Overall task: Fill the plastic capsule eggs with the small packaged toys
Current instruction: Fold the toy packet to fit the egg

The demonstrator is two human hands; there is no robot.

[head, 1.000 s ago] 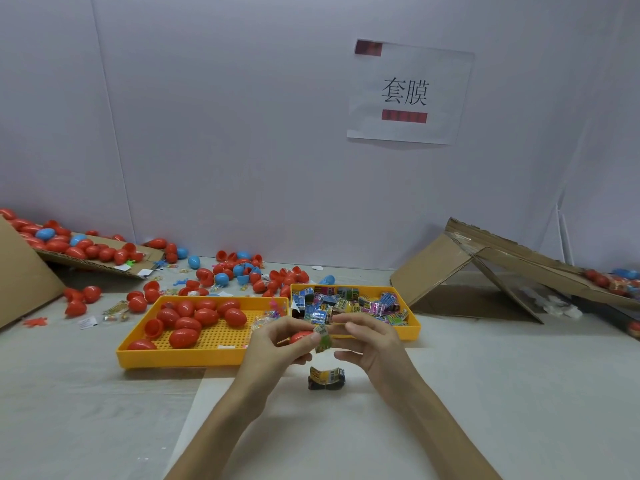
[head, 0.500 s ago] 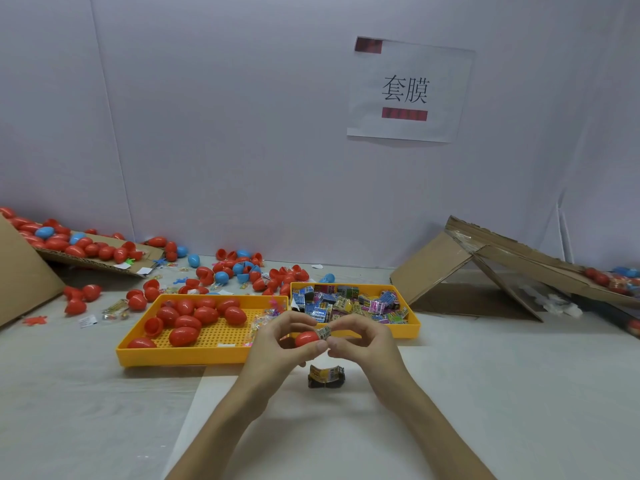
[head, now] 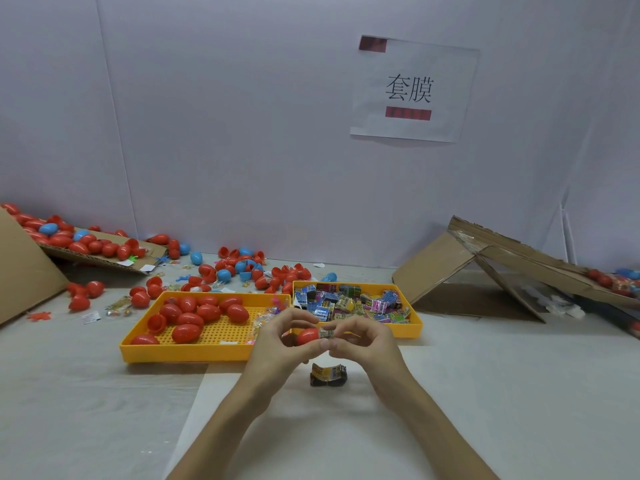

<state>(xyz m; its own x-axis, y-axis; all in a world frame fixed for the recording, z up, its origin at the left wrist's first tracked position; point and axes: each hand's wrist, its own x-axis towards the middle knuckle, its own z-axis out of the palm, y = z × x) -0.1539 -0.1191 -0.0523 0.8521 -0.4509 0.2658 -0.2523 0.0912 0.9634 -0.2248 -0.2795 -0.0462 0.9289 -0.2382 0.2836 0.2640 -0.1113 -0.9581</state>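
Observation:
My left hand [head: 277, 344] holds a red egg half [head: 307, 336] between thumb and fingers, its open end facing right. My right hand [head: 363, 342] pinches a small packaged toy [head: 326, 334] that sits partly inside that half. Both hands hover just in front of the two yellow trays. Another packaged toy [head: 328, 374], black and yellow, lies on the table below the hands. The left yellow tray [head: 194, 351] holds several red eggs [head: 194, 318]. The right yellow tray [head: 414, 329] is heaped with several packaged toys [head: 349, 303].
Loose red and blue eggs [head: 239, 268] and wrappers litter the table behind the trays. A cardboard flap [head: 100, 256] with more eggs leans at the back left. A folded cardboard box [head: 485, 268] stands at the right. A white sheet [head: 332, 427] covers the table under my arms.
The toy packet has gone further into the red egg half. Both hands have stayed close together in front of the trays.

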